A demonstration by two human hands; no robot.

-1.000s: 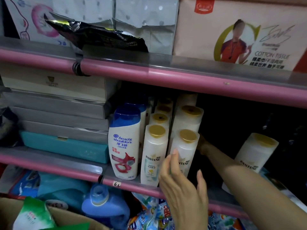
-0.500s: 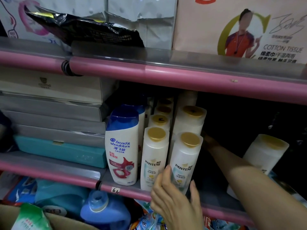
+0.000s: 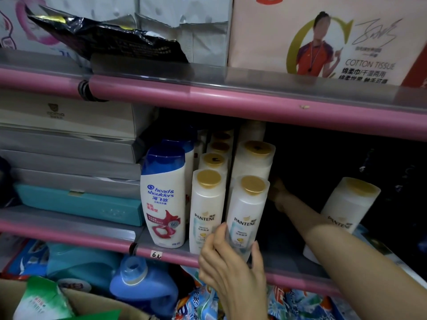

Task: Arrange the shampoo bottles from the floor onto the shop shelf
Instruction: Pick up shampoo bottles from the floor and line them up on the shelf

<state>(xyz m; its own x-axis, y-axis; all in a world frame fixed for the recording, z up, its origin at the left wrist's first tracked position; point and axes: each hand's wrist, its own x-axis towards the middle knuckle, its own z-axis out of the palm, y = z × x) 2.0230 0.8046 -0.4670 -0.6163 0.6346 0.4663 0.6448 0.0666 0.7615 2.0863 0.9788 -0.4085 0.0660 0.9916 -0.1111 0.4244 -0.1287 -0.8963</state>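
White Pantene bottles (image 3: 246, 211) with gold caps, upright in two rows on the pink-edged shelf (image 3: 288, 277); another bottle (image 3: 346, 209) well apart, right.

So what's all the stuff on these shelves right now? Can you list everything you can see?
Front right Pantene bottle: one, white with gold cap, middle shelf front, gripped low down by the left hand.
Other Pantene bottles: several, white with gold caps, in rows beside and behind it.
Lone Pantene bottle: one, white, tilted, far right.
Head & Shoulders bottle: one in front, white with blue cap, another behind.
Flat boxes: a stack, grey and cream, teal one lowest, middle shelf left.
Shelf edges: pink.
Black foil bag: one, top shelf.
Cotton tissue pack: one, peach, top right.
Blue jug: one, below.
Left hand: on the front bottle.
Right hand: reaching deep behind the rows, fingers hidden.
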